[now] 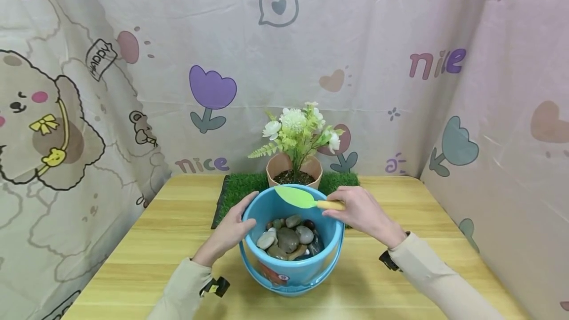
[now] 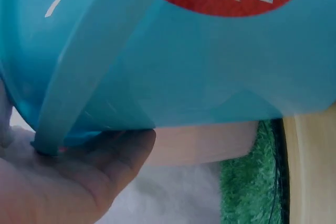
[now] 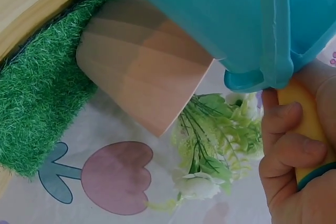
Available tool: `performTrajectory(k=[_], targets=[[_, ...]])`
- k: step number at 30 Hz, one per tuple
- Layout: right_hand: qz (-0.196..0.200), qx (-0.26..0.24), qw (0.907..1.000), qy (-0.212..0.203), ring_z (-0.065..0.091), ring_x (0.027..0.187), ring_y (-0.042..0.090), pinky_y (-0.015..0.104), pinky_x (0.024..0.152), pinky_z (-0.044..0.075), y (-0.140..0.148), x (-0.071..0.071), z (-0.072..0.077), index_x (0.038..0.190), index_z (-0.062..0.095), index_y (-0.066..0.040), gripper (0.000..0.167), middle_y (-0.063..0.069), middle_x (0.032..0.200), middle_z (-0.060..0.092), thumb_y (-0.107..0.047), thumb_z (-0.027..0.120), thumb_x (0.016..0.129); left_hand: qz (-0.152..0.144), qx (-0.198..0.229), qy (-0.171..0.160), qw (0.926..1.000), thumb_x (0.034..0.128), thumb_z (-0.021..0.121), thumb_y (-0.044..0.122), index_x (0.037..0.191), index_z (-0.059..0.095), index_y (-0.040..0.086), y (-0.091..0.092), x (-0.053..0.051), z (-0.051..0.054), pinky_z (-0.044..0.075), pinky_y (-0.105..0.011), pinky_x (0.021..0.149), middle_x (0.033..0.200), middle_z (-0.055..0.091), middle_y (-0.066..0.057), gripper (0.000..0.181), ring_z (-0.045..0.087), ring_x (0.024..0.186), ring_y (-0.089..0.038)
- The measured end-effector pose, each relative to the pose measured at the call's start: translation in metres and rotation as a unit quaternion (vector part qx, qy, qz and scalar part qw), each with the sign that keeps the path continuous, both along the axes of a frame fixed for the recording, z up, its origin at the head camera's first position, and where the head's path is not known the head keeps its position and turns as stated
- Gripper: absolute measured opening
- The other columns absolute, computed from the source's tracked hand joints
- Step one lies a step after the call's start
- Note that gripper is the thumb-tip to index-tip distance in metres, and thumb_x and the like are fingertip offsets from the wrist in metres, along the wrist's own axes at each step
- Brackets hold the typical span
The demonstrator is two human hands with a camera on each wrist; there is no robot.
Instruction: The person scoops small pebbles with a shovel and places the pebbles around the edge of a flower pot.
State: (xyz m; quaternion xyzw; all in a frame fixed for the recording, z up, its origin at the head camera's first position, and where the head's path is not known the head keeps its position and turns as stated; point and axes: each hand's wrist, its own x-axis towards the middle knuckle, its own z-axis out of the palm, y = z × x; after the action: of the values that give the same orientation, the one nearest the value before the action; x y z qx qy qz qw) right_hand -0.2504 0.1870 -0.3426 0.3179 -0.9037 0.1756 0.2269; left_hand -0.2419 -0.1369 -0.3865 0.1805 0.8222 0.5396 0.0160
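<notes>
A light blue bucket (image 1: 306, 269) stands on the wooden table, with several grey and brown stones (image 1: 288, 239) in it. My left hand (image 1: 228, 231) holds the bucket's left rim, thumb over the edge and fingers along the outer wall (image 2: 210, 72). In my right hand (image 1: 362, 211) is a toy trowel with a green blade (image 1: 294, 196) and yellow handle (image 3: 307, 124), the fingers curled round that handle. The blade lies over the far part of the bucket's opening, above the stones. The bucket's handle (image 1: 291, 289) hangs down on the near side.
Behind the bucket, a pink flowerpot (image 1: 277, 164) with dark soil and white flowers (image 1: 293, 120) stands on a green turf mat (image 1: 242, 186). The wooden table (image 1: 178, 241) extends to both sides. A printed cloth (image 1: 275, 53) hangs behind and beside it.
</notes>
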Motion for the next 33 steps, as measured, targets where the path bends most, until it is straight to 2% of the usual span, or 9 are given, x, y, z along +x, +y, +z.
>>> performTrajectory(k=[6, 13, 18, 21, 25, 29, 31, 33], targets=[[0.014, 0.009, 0.9998, 0.006, 0.059, 0.063, 0.0, 0.016, 0.055, 0.044, -0.001, -0.003, 0.006, 0.09, 0.079, -0.016, 0.021, -0.006, 0.078, 0.072, -0.031, 0.083, 0.076, 0.028, -0.039, 0.015, 0.9987, 0.0894, 0.041, 0.004, 0.156, 0.028, 0.017, 0.002, 0.0, -0.002, 0.046, -0.055, 0.101, 0.155, 0.038, -0.014, 0.07, 0.047, 0.134, -0.039], [0.024, 0.079, 0.9965, 0.015, 0.062, 0.062, 0.002, 0.015, 0.05, 0.042, -0.003, -0.005, 0.019, 0.089, 0.08, -0.019, 0.02, -0.008, 0.079, 0.073, -0.036, 0.081, 0.078, 0.032, -0.051, 0.032, 0.9976, 0.0932, 0.04, 0.005, 0.155, 0.03, 0.016, 0.003, 0.0, 0.001, 0.047, -0.054, 0.099, 0.153, 0.041, -0.015, 0.064, 0.05, 0.131, -0.039], [0.036, 0.123, 0.9917, 0.015, 0.056, 0.059, -0.002, 0.015, 0.051, 0.041, -0.006, -0.007, 0.025, 0.085, 0.08, -0.022, 0.019, -0.012, 0.075, 0.069, -0.039, 0.081, 0.076, 0.036, -0.071, 0.061, 0.995, 0.095, 0.04, 0.005, 0.154, 0.033, 0.016, 0.004, 0.001, 0.003, 0.042, -0.055, 0.105, 0.156, 0.037, -0.01, 0.06, 0.043, 0.138, -0.036], [0.048, 0.143, 0.9885, -0.002, 0.049, 0.056, -0.004, 0.016, 0.05, 0.04, -0.006, -0.007, 0.028, 0.081, 0.079, -0.024, 0.017, -0.016, 0.07, 0.065, -0.04, 0.081, 0.077, 0.032, -0.099, 0.086, 0.9908, 0.0947, 0.043, 0.006, 0.153, 0.035, 0.014, 0.006, 0.003, 0.009, 0.035, -0.058, 0.11, 0.158, 0.034, -0.01, 0.06, 0.035, 0.143, -0.036], [0.057, 0.169, 0.9838, -0.021, 0.042, 0.054, -0.003, 0.017, 0.048, 0.036, -0.006, -0.006, 0.033, 0.073, 0.075, -0.025, 0.015, -0.017, 0.064, 0.056, -0.038, 0.081, 0.076, 0.029, -0.141, 0.115, 0.9828, 0.0954, 0.044, 0.01, 0.152, 0.039, 0.011, 0.01, 0.004, 0.016, 0.032, -0.058, 0.112, 0.158, 0.033, -0.011, 0.056, 0.032, 0.145, -0.036], [0.063, 0.201, 0.9773, -0.027, 0.038, 0.052, 0.0, 0.018, 0.048, 0.033, -0.008, -0.006, 0.039, 0.067, 0.07, -0.026, 0.018, -0.017, 0.061, 0.05, -0.036, 0.082, 0.076, 0.015, -0.185, 0.129, 0.9742, 0.0959, 0.039, 0.006, 0.151, 0.04, 0.008, 0.011, 0.001, 0.02, 0.039, -0.049, 0.1, 0.159, 0.031, -0.011, 0.055, 0.035, 0.144, -0.035], [0.067, 0.214, 0.9739, -0.034, 0.035, 0.052, 0.001, 0.018, 0.047, 0.03, -0.011, -0.005, 0.043, 0.062, 0.065, -0.027, 0.023, -0.016, 0.059, 0.045, -0.036, 0.082, 0.076, 0.005, -0.2, 0.132, 0.9708, 0.0954, 0.037, 0.003, 0.151, 0.039, 0.007, 0.011, 0.0, 0.02, 0.038, -0.045, 0.092, 0.16, 0.029, -0.011, 0.056, 0.035, 0.144, -0.034], [0.071, 0.225, 0.971, -0.042, 0.031, 0.051, 0.002, 0.018, 0.047, 0.028, -0.013, -0.005, 0.047, 0.056, 0.057, -0.027, 0.033, -0.015, 0.058, 0.038, -0.035, 0.082, 0.075, 0.0, -0.207, 0.133, 0.9692, 0.095, 0.037, 0.001, 0.151, 0.038, 0.006, 0.01, 0.0, 0.02, 0.037, -0.044, 0.091, 0.161, 0.028, -0.011, 0.056, 0.034, 0.144, -0.034]])
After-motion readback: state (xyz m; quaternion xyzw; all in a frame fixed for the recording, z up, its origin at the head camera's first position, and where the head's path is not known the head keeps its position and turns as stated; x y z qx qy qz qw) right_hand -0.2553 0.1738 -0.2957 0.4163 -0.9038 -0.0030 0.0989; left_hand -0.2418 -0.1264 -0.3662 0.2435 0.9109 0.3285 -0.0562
